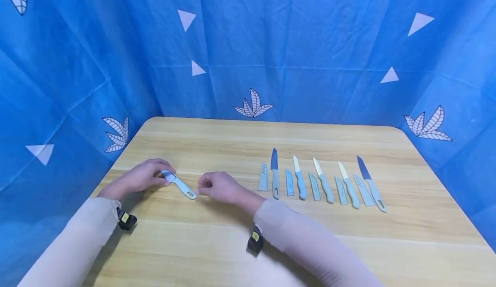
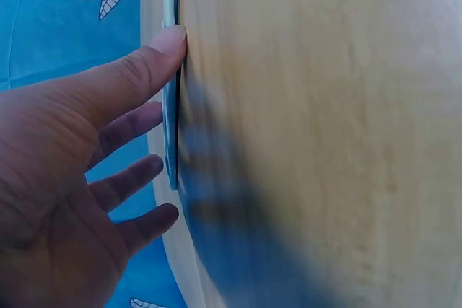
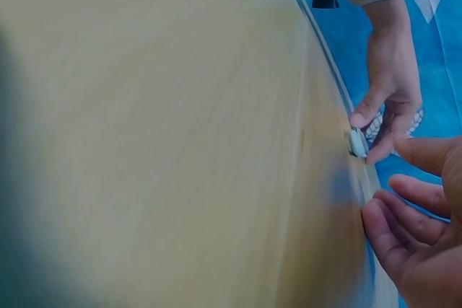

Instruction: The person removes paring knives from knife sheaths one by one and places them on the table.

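On the left of the table, my left hand (image 1: 144, 176) pinches a knife (image 1: 185, 188) at its blade end. The pale blue-green handle, with a slot near its tip, points right and toward me. Fingers hide part of the blade end, where a dark line crosses near the handle. In the left wrist view the thumb lies along the near side of the thin knife (image 2: 170, 138), with the other fingers spread behind. My right hand (image 1: 222, 186) holds nothing; its loosely bent fingers are right by the handle's tip. The right wrist view shows its thumb and fingers apart.
To the right lies a row of several knives (image 1: 299, 186), some dark-bladed, some white-bladed, each with a pale blue-green sheath (image 1: 263, 177) on its left. They rest on a wood-grain table (image 1: 217, 140). Blue patterned curtains (image 1: 240, 29) surround its back and sides.
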Motion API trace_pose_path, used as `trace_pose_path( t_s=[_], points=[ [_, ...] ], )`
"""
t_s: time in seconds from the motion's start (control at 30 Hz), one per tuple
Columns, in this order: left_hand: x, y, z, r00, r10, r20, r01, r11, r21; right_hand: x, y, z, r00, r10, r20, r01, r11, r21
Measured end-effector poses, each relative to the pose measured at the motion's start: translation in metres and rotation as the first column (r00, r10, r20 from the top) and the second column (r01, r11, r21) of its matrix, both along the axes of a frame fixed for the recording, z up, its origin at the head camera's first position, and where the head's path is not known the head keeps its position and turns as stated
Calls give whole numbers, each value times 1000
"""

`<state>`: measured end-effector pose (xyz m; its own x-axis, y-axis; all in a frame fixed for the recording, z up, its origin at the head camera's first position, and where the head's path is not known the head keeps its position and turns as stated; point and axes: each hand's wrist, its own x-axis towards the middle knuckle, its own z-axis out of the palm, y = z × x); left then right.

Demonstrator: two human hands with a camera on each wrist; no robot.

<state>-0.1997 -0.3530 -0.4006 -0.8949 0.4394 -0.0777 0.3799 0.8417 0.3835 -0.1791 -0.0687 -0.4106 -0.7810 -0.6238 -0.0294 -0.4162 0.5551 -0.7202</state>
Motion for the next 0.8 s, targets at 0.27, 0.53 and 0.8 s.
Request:
trace_pose_path(
  t_s=[0.27,0.53,0.8],
  points=[
    [1,2,-2,999,-32,-4,33,999,26,2,-13,0,996,22,-83,-17,998,62],
    [3,9,-1,999,-47,-4,47,998,36,5,-18,-1,990,45,-135,-30,993,111],
    [8,13,-1,1000,-26,-8,26,1000,16,8,-23,-4,984,15,-176,17,983,180]
  ],
)
